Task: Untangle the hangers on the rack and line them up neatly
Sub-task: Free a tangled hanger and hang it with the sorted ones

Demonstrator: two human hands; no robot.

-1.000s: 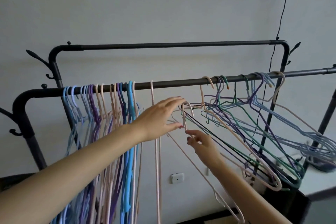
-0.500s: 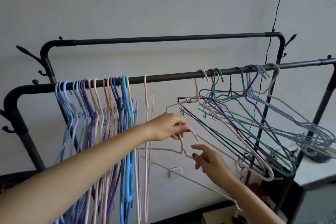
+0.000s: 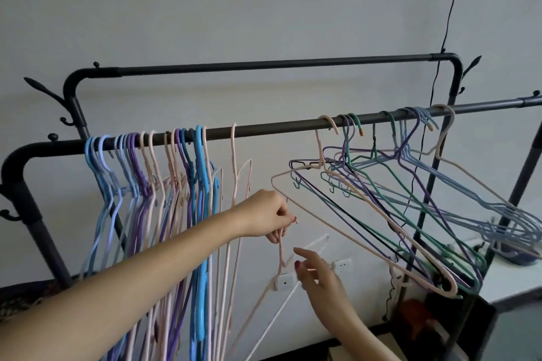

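My left hand (image 3: 268, 215) pinches 1 freed pink hanger (image 3: 281, 255) by its neck; my right hand (image 3: 318, 272) hangs loose-fingered (holding nothing). Next, probably: hook it on the rail (image 3: 278, 127).

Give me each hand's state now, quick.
Left hand: fingers pinch the neck of a pink hanger off the rail.
Right hand: open, fingers relaxed beside that hanger, holding nothing.

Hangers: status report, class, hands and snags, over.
Left hand grips pink hanger, off the rail. Right hand open beside it. Tangled bunch waits right.
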